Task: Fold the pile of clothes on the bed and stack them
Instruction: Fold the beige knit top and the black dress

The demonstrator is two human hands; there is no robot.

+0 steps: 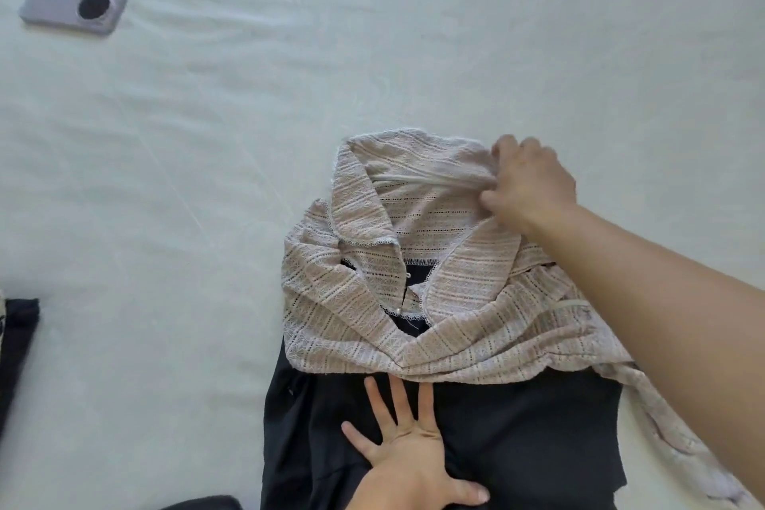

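A beige and white lace top lies crumpled over the upper part of a black garment spread flat on the white bed. My right hand pinches a bunched fold of the lace top at its far right edge. My left hand lies flat on the black garment with fingers spread, its fingertips reaching the lace top's lower hem. A lace sleeve or strip trails off to the lower right, past my right forearm.
A grey phone lies camera side up at the far left of the bed. Dark clothing sits at the left edge, and another dark piece shows at the bottom edge.
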